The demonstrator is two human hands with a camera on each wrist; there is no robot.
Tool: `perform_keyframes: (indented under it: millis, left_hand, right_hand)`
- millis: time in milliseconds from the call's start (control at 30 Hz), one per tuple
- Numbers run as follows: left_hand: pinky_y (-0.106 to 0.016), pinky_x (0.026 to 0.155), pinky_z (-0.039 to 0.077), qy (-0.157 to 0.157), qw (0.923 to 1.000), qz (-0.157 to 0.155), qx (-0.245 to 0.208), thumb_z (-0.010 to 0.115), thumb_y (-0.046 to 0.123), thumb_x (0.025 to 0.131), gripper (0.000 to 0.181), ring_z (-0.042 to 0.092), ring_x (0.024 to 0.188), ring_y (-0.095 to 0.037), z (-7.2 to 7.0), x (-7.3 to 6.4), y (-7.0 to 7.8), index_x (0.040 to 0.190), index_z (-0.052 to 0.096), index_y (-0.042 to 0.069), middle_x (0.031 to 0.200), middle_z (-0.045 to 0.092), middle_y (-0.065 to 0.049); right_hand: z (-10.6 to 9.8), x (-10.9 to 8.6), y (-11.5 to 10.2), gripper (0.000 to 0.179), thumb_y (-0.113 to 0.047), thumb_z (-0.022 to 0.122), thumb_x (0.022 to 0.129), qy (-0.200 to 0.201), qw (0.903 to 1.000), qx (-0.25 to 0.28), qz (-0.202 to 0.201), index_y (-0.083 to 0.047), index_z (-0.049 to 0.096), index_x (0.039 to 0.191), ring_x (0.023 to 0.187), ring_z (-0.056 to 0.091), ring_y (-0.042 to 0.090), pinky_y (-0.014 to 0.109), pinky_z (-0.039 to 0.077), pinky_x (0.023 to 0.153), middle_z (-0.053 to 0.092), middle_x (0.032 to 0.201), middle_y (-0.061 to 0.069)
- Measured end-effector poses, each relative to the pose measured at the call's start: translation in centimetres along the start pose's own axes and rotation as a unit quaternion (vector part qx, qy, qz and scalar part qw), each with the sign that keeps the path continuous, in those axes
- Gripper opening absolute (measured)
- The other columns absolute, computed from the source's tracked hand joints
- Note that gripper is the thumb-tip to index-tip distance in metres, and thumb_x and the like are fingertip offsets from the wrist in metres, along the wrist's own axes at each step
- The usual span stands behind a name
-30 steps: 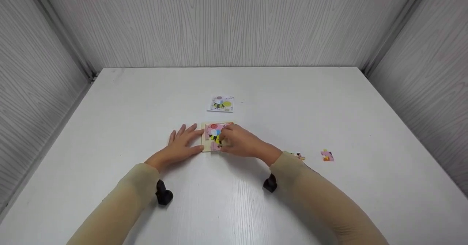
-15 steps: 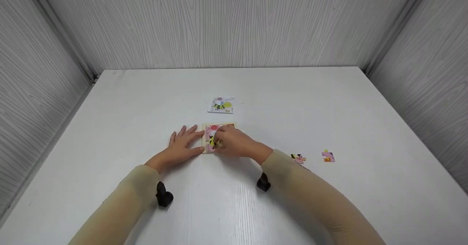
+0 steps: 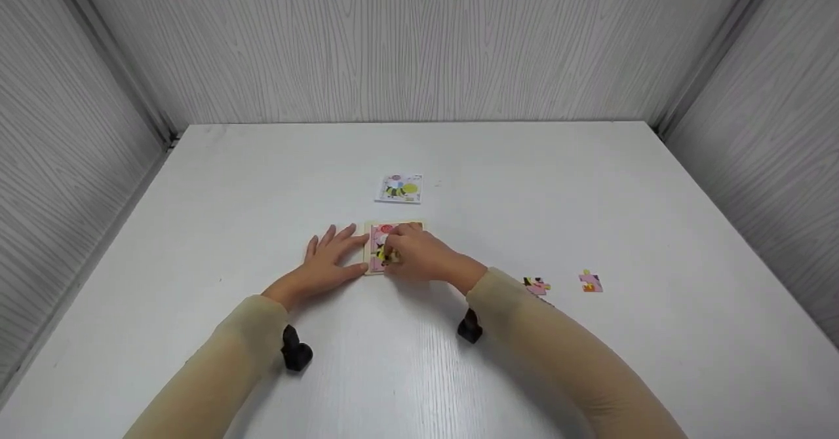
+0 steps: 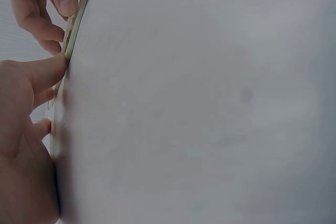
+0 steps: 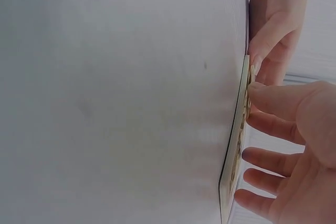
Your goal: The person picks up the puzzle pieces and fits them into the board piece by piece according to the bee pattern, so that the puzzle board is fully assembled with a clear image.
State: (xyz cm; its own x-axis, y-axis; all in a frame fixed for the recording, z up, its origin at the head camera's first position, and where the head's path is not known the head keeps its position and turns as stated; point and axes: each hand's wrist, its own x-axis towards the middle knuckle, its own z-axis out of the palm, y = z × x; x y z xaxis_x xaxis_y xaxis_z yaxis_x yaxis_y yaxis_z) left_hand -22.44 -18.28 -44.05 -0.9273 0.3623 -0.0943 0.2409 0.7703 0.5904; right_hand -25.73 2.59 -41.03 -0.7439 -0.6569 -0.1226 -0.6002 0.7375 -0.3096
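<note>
A small square jigsaw board (image 3: 367, 255) with a pale wooden rim and a pink bee picture lies flat on the white table. Spread out at its left edge, my left hand (image 3: 325, 265) touches the rim with thumb and index fingertip. My right hand (image 3: 425, 253) covers the board's right part. In the right wrist view, its thumb and index finger pinch a puzzle piece (image 5: 252, 76) that sits slightly raised on the board, while the other fingers are extended above the board. Much of the bee picture is hidden beneath this hand.
A square bee picture card (image 3: 399, 189) lies behind the board. Two loose puzzle pieces lie to the right: one (image 3: 537, 286) beside the right sleeve, another (image 3: 590, 281) farther out. Wood-grain panels (image 3: 419, 46) stand at the back and sides.
My right hand has shifted slightly left over the board, and the pink piece at the lower left now lies farther left, within the rim. My left hand stays at the board's edge.
</note>
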Motion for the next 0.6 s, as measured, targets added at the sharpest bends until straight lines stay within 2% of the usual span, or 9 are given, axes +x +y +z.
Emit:
perform_keyframes:
  millis: [333,600]
  left_hand:
    - [-0.057,0.104,-0.012,0.006,0.9999,0.007,-0.007,0.053,0.040,0.092,0.062,-0.006,0.139,-0.038,-0.02,-0.05,0.15,0.144,0.034,0.013,0.154,0.013,-0.014]
    - [-0.055,0.105,-0.012,0.001,1.0000,0.003,-0.001,0.052,0.043,0.092,0.063,-0.007,0.139,-0.036,0.07,-0.03,-0.02,0.145,0.033,0.015,0.154,0.012,-0.012]
  right_hand:
    - [-0.16,-0.10,0.18,0.034,-0.029,0.065,0.087,0.004,1.0000,-0.001,-0.004,-0.007,0.059,0.113,0.118,0.044,0.022,0.035,0.037,0.100,0.052,0.124,0.008]
    - [-0.11,0.25,0.16,0.034,-0.030,0.066,0.087,0.005,0.9999,-0.008,-0.003,-0.008,0.062,0.112,0.119,0.043,0.022,0.035,0.036,0.101,0.051,0.126,0.007]
